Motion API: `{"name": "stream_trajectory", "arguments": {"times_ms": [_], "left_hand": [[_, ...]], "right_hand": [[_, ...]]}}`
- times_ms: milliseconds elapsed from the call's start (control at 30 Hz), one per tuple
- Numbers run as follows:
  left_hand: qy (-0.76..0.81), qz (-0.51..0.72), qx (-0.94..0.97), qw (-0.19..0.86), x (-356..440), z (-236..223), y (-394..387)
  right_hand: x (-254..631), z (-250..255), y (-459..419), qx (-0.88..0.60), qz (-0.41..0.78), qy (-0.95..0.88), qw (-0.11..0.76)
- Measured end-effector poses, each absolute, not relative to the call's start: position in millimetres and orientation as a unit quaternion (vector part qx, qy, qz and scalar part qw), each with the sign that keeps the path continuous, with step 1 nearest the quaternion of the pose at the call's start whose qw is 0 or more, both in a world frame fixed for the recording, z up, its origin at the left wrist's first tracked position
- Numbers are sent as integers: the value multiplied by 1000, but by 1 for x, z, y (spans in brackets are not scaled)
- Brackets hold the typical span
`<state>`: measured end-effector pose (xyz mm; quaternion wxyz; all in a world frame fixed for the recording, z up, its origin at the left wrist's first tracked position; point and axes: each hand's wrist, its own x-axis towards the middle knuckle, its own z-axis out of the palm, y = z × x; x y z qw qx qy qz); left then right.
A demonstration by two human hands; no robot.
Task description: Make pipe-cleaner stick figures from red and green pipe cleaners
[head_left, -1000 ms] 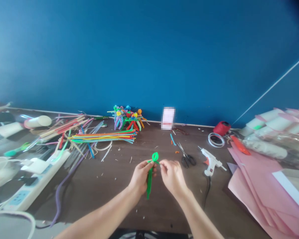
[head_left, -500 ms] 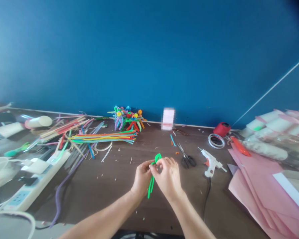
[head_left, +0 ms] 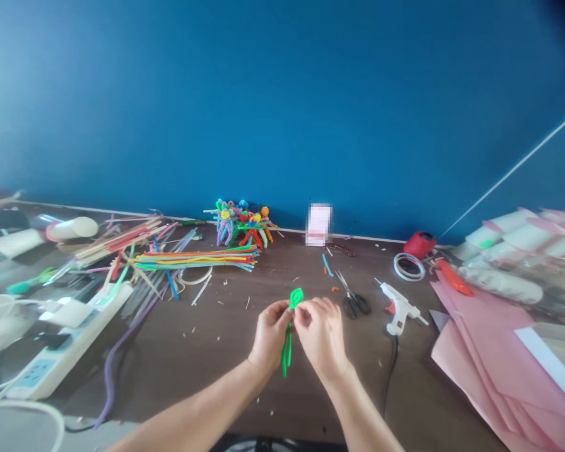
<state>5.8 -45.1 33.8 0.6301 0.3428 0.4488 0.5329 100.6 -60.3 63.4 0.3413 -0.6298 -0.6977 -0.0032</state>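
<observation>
Head view: left hand [head_left: 272, 336] and right hand [head_left: 321, 333] closely pinch a green pipe cleaner [head_left: 287, 351] between them, its loop rising above the fingers, its stem hanging below. Scissors [head_left: 355, 304] and a glue gun [head_left: 398, 307] lie right, on the worktop [head_left: 193, 339].

both forearms [head_left: 188, 402] [head_left: 362, 408] run in from the near edge of the view and angle toward each other. the left hand [head_left: 272, 334] and right hand [head_left: 320, 333] sit just beside each other, palms turned inward, fingers [head_left: 308, 307] curled into a pinch, though the right hand's grip is hard to read from here.
</observation>
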Motion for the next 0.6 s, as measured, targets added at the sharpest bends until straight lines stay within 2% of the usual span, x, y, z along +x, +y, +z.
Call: {"name": "stream_trajectory", "arguments": {"times_ms": [267,467,600], "left_hand": [[405,508,269,711,6,46,-51],[418,485,299,707,4,50,-52],[421,475,315,706,2,50,-51]], "right_hand": [[106,65,-58,-618,39,-687,379],[109,70,-59,-604,42,-684,408],[115,71,-56,-625,159,-642,414]]}}
